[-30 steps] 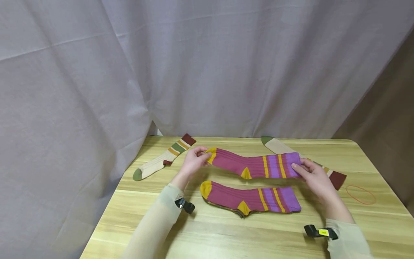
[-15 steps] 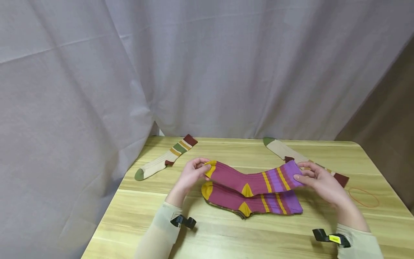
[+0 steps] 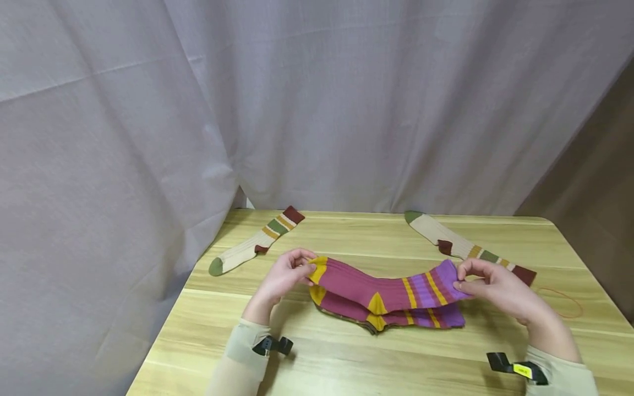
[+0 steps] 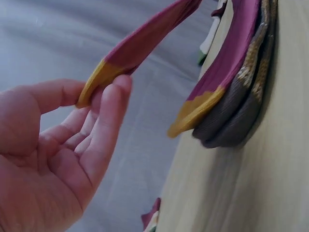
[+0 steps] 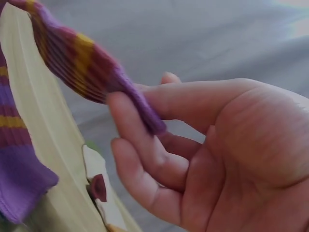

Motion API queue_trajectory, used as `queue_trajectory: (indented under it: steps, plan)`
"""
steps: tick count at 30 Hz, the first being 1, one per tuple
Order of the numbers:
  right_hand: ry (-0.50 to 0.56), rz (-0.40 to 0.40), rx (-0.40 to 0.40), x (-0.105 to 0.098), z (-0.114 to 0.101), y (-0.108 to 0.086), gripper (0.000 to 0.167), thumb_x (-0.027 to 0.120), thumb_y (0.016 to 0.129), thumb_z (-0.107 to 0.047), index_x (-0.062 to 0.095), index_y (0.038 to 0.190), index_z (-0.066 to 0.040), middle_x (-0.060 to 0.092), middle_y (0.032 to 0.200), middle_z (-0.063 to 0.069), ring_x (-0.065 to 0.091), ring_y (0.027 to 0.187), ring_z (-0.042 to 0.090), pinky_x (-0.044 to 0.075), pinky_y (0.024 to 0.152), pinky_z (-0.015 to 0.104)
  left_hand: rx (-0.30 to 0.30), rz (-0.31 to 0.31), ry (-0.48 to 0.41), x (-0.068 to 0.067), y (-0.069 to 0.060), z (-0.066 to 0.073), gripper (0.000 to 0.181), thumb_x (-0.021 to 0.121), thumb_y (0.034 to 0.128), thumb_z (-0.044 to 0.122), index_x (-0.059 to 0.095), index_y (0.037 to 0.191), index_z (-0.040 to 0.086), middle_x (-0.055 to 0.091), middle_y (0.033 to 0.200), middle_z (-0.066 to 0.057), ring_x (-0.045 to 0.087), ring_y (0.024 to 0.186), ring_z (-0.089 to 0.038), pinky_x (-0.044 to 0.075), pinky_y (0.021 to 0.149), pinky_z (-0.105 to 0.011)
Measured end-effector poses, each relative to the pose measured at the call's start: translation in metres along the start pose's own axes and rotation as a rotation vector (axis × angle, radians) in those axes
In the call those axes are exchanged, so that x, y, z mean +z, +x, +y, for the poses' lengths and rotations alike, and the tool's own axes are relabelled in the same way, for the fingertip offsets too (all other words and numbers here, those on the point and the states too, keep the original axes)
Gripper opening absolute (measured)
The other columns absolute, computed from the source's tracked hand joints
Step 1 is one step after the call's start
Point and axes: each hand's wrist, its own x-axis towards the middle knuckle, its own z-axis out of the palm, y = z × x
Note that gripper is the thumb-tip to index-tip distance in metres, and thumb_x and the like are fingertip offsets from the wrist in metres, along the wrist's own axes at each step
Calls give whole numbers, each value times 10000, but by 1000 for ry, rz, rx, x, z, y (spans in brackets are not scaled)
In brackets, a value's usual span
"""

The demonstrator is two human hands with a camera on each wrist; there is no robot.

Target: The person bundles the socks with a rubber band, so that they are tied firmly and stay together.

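A magenta sock (image 3: pixel 351 279) with yellow toe and heel hangs between two hands, just above a stack. The left hand (image 3: pixel 284 276) pinches its yellow toe, and the right hand (image 3: pixel 497 286) pinches its purple cuff. Under it lies a like magenta sock (image 3: pixel 342 306), partly covered in the head view. In the left wrist view, dark grey-brown socks (image 4: pixel 231 116) lie beneath that lower sock (image 4: pixel 212 92), and a gap separates it from the held toe (image 4: pixel 99 79). The held cuff (image 5: pixel 140 106) is between thumb and fingers in the right wrist view.
A cream striped sock (image 3: pixel 242 252) lies at the table's back left. Another cream sock (image 3: pixel 431 228) lies at the back right, near a thin orange-red loop (image 3: pixel 577 308). A grey curtain (image 3: pixel 317 110) hangs behind the wooden table (image 3: pixel 346 363).
Both hands have lowered the held sock toward the viewer, so it now overlaps the lower sock in the head view. The right-hand cream sock is less covered.
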Motion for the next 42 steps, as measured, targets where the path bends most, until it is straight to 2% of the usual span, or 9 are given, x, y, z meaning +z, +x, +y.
queue_trajectory:
  steps: [3,7,12,17,24,28,33,42]
  plan:
    - [-23,-36,12,-2,0,-3,67,700,1026,-46,665,1078,-20,663,1072,51,679,887,100,587,741,291,-15,-42,50,-3,-3,2,266,672,1009,16,650,1264,-56,645,916,-93,686,784,-200,646,795,-505]
    - [-111,-67,49,-5,-3,-6,106,733,1018,-116,705,1101,-58,681,1142,90,652,897,87,565,742,273,-41,-114,95,-6,-7,3,264,668,1012,24,643,1264,-50,656,895,-111,739,767,-280,607,840,-634]
    - [-149,-108,54,-5,-4,-8,130,746,1011,-144,720,1113,-67,673,1187,114,628,926,88,550,747,265,-57,-153,134,-6,-10,4,268,657,1015,27,639,1273,-45,660,901,-116,742,752,-258,576,857,-695]
    - [-135,-140,30,-3,-1,-7,126,747,1011,-145,722,1107,-68,679,1174,109,630,928,82,549,742,265,-62,-148,134,-9,-12,2,264,659,1012,21,639,1264,-56,664,902,-117,718,738,-221,594,840,-669]
    - [-197,-160,16,-1,6,-4,94,763,994,-134,743,1067,-78,702,1065,32,586,912,39,515,739,241,-74,-194,170,-11,-8,1,260,680,989,22,648,1238,-47,671,888,-117,696,706,-229,612,810,-638]
    - [-222,-168,21,0,9,-1,98,761,995,-132,748,1073,-74,702,1046,18,564,888,27,496,730,236,-79,-185,178,-11,-5,-1,252,686,977,8,655,1223,-40,667,877,-116,691,712,-228,622,809,-614]
    - [-221,-206,29,0,12,3,111,737,1012,-115,740,1096,-42,705,1024,21,557,875,23,496,724,237,-112,-172,196,-7,-6,-5,223,687,987,-9,662,1207,-38,675,864,-111,708,725,-228,639,802,-556]
    - [-241,-177,60,0,8,3,103,739,1009,-119,727,1069,-36,703,952,8,596,828,34,509,714,244,-129,-180,184,-5,-8,-4,208,697,984,2,667,1187,-32,688,869,-121,727,749,-306,640,794,-552]
